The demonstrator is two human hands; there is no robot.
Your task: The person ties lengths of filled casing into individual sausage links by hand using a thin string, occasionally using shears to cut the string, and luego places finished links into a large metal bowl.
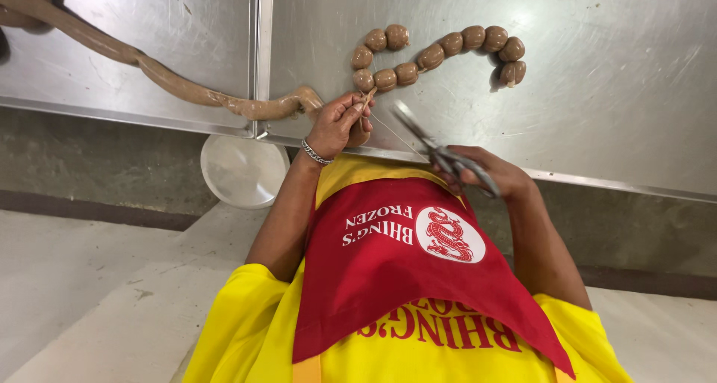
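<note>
Pinching a thin string (388, 133) at the near end of the linked sausages (441, 50), the left hand (340, 125) is closed tight on it, bracelet at the wrist. The right hand (485, 174) is wrapped around grey scissors (441, 147), blades pointing toward the string, which runs taut between the two hands. Progress, as I judge it: about a dozen round links are tied off and lie in a curl on the steel table (597, 114). A long unlinked sausage length (187, 91) trails off to the upper left from just beside the left hand, so a good part looks untied. The surface is scratched stainless steel in two sheets with a seam between. A white round container (240, 170) sits below the table edge, over a pale concrete floor (75, 278) and a dark wall base. The person wears a yellow shirt and a red apron (403, 263).
</note>
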